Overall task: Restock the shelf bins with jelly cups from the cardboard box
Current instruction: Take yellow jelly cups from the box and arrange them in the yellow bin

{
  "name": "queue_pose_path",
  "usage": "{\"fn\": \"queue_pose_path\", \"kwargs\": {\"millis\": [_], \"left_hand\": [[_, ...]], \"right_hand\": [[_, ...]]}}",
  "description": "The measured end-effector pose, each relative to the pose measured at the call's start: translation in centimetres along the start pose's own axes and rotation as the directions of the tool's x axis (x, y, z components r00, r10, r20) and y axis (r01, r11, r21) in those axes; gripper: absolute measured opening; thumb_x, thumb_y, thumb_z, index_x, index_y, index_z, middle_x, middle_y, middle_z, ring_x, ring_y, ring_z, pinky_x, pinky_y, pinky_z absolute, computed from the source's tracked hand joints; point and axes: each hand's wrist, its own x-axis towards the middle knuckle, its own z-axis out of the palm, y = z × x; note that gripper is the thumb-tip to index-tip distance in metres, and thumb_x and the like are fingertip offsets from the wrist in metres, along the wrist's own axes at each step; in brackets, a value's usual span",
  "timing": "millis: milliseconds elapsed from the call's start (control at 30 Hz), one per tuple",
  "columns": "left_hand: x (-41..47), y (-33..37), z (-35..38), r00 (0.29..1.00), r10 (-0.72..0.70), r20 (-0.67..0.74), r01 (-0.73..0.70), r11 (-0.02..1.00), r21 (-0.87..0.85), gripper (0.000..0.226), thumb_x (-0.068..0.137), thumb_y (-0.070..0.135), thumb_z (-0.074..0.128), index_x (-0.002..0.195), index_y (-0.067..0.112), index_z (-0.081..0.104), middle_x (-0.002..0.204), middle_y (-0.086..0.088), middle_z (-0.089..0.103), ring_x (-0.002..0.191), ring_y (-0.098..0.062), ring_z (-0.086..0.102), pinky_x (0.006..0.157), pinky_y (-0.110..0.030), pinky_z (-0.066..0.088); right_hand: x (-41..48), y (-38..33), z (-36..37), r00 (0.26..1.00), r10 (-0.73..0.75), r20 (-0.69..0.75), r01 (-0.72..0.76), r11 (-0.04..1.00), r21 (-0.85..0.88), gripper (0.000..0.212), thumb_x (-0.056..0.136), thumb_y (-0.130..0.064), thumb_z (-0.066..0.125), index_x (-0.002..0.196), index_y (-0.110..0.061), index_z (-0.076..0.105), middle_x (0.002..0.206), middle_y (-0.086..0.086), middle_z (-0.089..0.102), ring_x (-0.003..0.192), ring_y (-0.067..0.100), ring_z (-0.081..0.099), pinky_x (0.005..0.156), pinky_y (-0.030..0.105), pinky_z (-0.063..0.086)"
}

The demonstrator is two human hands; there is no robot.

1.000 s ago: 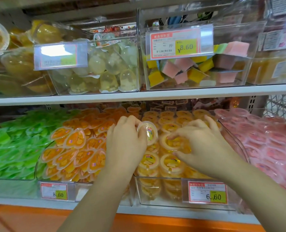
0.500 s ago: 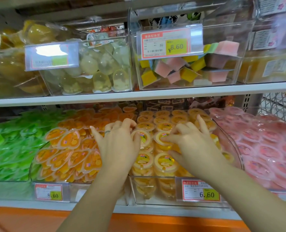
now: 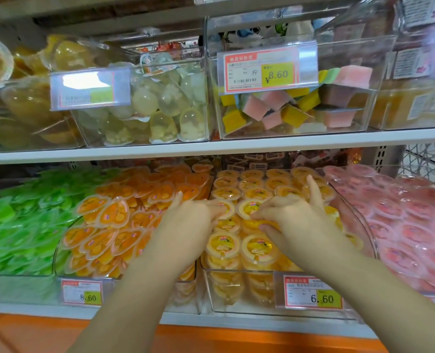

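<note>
Both hands are in the clear bin of yellow jelly cups. It sits at the front edge of the lower shelf, between the orange heart-shaped cups and the pink ones.

The left hand has its fingers laid pretty flat on a cup near the bin's left wall. As far as I can see that's more pressing than gripping. The right hand is curled over the neighbouring cup, thumb underneath, with one finger sticking out toward the back of the bin. No cardboard box in sight from here.

The cups look small and light to me: stiffish plastic tubs with a thin film lid. My guess is they slide over each other easily, so the pile shifts if nudged. The best hold is probably the rim or side wall, not a fingertip on the film. They're lying lid-up in rows, so I'd keep each one flat going in.
</note>
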Motion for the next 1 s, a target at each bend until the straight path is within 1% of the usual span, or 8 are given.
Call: {"fn": "queue_pose_path", "kwargs": {"millis": [67,200,333,400,567,633,767,1000], "left_hand": [[0.1,0.1,0.2,1.000,0.013,-0.014,-0.013,1.000,-0.014,0.042,0.100,0.023,0.041,0.139,0.037,0.042,0.148,0.017,0.036,0.136,-0.004,0.034,0.117,-0.039,0.003],[0.3,0.2,0.3,0.999,0.031,-0.020,-0.032,0.998,-0.059,0.040,0.100,0.026,0.042,0.138,0.037,0.043,0.147,0.017,0.037,0.135,-0.003,0.034,0.116,-0.034,0.007],[0.3,0.1,0.0,1.000,0.030,-0.008,-0.031,0.998,-0.060,0.041,0.099,0.030,0.043,0.139,0.037,0.042,0.149,0.017,0.035,0.136,-0.004,0.033,0.116,-0.034,0.008],[0.3,0.2,-0.4,0.997,0.029,-0.068,-0.035,0.996,-0.079,0.040,0.098,0.028,0.046,0.137,0.037,0.044,0.147,0.016,0.039,0.134,-0.005,0.035,0.116,-0.033,0.011],[0.5,3.5,-1.3,0.960,0.114,-0.258,-0.147,0.983,-0.114,0.032,0.095,0.026,0.050,0.126,0.032,0.059,0.128,0.014,0.057,0.119,-0.011,0.051,0.109,-0.032,0.029],[0.7,5.5,-1.1,0.955,0.151,-0.256,-0.179,0.980,-0.088,0.031,0.095,0.031,0.050,0.125,0.035,0.058,0.127,0.015,0.057,0.119,-0.011,0.049,0.110,-0.032,0.021],[1.5,8.1,-0.6,0.964,0.158,-0.214,-0.173,0.984,-0.051,0.034,0.093,0.044,0.049,0.128,0.042,0.052,0.128,0.017,0.053,0.125,-0.008,0.040,0.115,-0.036,0.006],[2.5,10.1,0.6,0.989,0.043,-0.143,-0.040,0.999,0.026,0.047,0.084,0.068,0.043,0.122,0.042,0.054,0.120,0.010,0.062,0.121,-0.013,0.047,0.114,-0.044,0.006]], "right_hand": [[0.0,0.0,0.6,0.997,0.032,-0.068,-0.032,0.999,0.004,0.019,0.070,-0.023,0.081,0.086,-0.030,0.075,0.082,-0.009,0.069,0.079,0.023,0.066,0.105,0.061,0.011],[0.0,0.3,1.3,0.993,-0.018,-0.118,0.019,1.000,0.008,0.024,0.064,-0.023,0.086,0.085,-0.029,0.075,0.077,-0.008,0.068,0.072,0.023,0.066,0.098,0.059,0.032],[0.1,1.0,0.5,0.992,-0.068,-0.105,0.072,0.997,0.033,0.020,0.069,-0.031,0.070,0.089,-0.028,0.075,0.082,-0.007,0.071,0.074,0.023,0.067,0.087,0.050,0.047],[0.3,2.1,-0.8,0.993,-0.035,-0.112,0.044,0.996,0.075,0.022,0.073,-0.032,0.066,0.092,-0.027,0.075,0.087,-0.006,0.072,0.079,0.025,0.067,0.082,0.048,0.051],[-0.7,5.3,-3.2,0.994,0.093,-0.050,-0.089,0.993,0.072,0.022,0.076,-0.027,0.077,0.097,-0.026,0.074,0.096,-0.003,0.073,0.089,0.028,0.067,0.082,0.048,0.050],[-1.3,5.7,-3.9,0.993,0.121,-0.003,-0.121,0.992,0.043,0.025,0.076,-0.033,0.075,0.100,-0.028,0.073,0.097,-0.004,0.073,0.090,0.028,0.066,0.084,0.043,0.048],[-2.1,6.5,-4.6,0.983,0.164,0.081,-0.160,0.986,-0.047,0.041,0.080,-0.049,0.064,0.120,-0.041,0.060,0.103,-0.010,0.067,0.111,0.020,0.054,0.093,0.033,0.034],[-2.9,7.9,-4.3,0.958,0.253,0.134,-0.240,0.965,-0.110,0.044,0.078,-0.066,0.053,0.112,-0.039,0.054,0.103,-0.014,0.062,0.118,0.016,0.045,0.097,0.033,0.027]]}}
